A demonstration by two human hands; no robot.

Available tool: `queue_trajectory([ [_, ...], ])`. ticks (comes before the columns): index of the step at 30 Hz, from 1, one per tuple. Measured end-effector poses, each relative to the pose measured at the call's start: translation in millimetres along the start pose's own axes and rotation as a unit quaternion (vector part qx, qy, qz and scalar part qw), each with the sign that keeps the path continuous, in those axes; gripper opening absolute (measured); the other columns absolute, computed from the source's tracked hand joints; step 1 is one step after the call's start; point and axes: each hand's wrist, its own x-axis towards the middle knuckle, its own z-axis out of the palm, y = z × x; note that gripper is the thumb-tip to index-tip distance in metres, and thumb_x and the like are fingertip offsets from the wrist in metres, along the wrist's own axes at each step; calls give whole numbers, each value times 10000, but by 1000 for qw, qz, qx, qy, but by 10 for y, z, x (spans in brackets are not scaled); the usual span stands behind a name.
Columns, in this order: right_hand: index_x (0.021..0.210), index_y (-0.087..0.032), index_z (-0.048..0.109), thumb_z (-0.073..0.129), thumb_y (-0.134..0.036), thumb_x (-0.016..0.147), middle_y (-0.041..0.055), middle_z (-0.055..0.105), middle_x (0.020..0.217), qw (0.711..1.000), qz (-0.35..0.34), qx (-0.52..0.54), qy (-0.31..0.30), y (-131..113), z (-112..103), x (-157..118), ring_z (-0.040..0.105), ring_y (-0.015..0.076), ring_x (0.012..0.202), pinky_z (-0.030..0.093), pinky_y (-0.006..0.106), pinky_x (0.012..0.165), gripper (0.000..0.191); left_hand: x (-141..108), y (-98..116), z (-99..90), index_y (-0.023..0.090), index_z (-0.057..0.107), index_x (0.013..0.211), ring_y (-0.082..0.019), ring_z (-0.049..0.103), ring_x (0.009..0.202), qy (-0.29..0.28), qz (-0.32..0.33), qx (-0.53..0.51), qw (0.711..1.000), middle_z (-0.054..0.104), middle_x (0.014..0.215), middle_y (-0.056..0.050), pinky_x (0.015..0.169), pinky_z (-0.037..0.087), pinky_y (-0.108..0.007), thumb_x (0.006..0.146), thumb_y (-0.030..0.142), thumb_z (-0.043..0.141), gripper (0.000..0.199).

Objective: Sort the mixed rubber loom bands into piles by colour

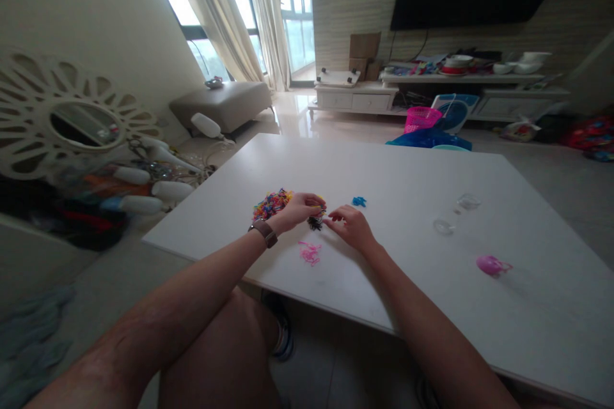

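Observation:
My left hand [302, 207], with a brown watch on its wrist, is curled over the right edge of a heap of small multicoloured rubber bands [271, 204]. A few yellowish bits show at its fingertips, but what the fingers hold is too small to make out. My right hand [354, 227] is bent close by, its fingertips apart and nothing visible between them. Below both hands' fingertips lies a small pile of black bands [314, 223]. Nearer me are pink bands [310, 253], and a small blue pile [359, 201] lies beyond my right hand.
Farther right on the white table [407, 281] are a pink object [493, 265] and clear plastic pieces [444, 225]. Past the far edge stand a pink basket [422, 119] and a TV cabinet [369, 101]. A decorated mirror [86, 124] and assorted clutter are at the left.

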Motion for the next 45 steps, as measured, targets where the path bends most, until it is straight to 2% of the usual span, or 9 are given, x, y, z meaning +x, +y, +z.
queue_trajectory([
  [5, 774, -208, 671, 611, -392, 934, 37, 672, 768, 1000, -1, -2, 3, -3, 0, 5, 589, 177, 741, 422, 289, 696, 251, 10, -4, 113, 114, 715, 875, -156, 686, 742, -21, -6, -4, 1000, 752, 859, -109, 678, 527, -266, 659, 130, 749, 220],
  [9, 734, -212, 634, 580, -308, 938, 23, 637, 725, 1000, -6, -6, 2, -8, 13, 7, 566, 171, 711, 397, 282, 665, 232, 14, -17, 115, 113, 712, 905, -136, 668, 677, -38, -16, -3, 999, 743, 795, -90, 635, 503, -245, 654, 133, 759, 256],
  [14, 748, -209, 631, 586, -290, 926, 24, 644, 748, 1000, -5, 18, -4, -47, 13, -2, 567, 166, 714, 410, 279, 670, 200, 2, -12, 92, 103, 702, 918, -146, 685, 730, -50, -37, -37, 997, 748, 842, -104, 676, 513, -251, 647, 96, 742, 274],
  [23, 762, -202, 623, 585, -236, 892, 22, 643, 756, 1000, -8, 29, -8, -59, 12, -15, 563, 156, 701, 424, 275, 668, 139, 21, -29, 107, 95, 698, 900, -138, 675, 744, -12, -77, -65, 995, 740, 847, -110, 720, 512, -262, 682, 45, 677, 225],
  [29, 752, -201, 616, 591, -209, 864, 11, 625, 735, 999, -9, 50, 5, -65, -4, -23, 553, 147, 686, 421, 265, 654, 115, 19, 28, 108, 99, 697, 817, -119, 639, 719, 19, -92, -89, 992, 704, 787, -87, 677, 485, -231, 673, 43, 657, 160],
  [32, 739, -198, 608, 600, -194, 854, 6, 611, 719, 998, -13, 56, 18, -70, -16, -22, 544, 142, 671, 414, 264, 644, 115, 17, 48, 79, 94, 691, 795, -100, 598, 658, 27, -114, -115, 986, 667, 734, -71, 603, 435, -205, 658, 48, 626, 158],
  [38, 752, -202, 622, 601, -201, 867, 9, 608, 719, 998, -3, 53, 35, -72, -26, -18, 551, 149, 681, 410, 268, 643, 117, 40, -18, 12, 114, 638, 662, -76, 448, 522, 4, -154, -120, 981, 535, 582, -6, 514, 333, -226, 674, 151, 637, 38],
  [43, 760, -204, 630, 604, -207, 870, 10, 616, 724, 998, 8, 42, 49, -45, -14, -11, 558, 153, 688, 417, 273, 657, 113, -3, -10, -19, 119, 633, 663, -69, 366, 513, -33, -111, -25, 993, 451, 552, 40, 506, 259, -241, 701, 298, 728, 206],
  [45, 757, -204, 628, 607, -213, 869, 12, 621, 725, 998, 15, 38, 56, -31, -7, -7, 562, 155, 689, 420, 275, 658, 114, -26, 7, -33, 106, 663, 705, -69, 370, 534, -53, -83, 16, 995, 481, 587, 32, 515, 251, -240, 689, 378, 768, 293],
])
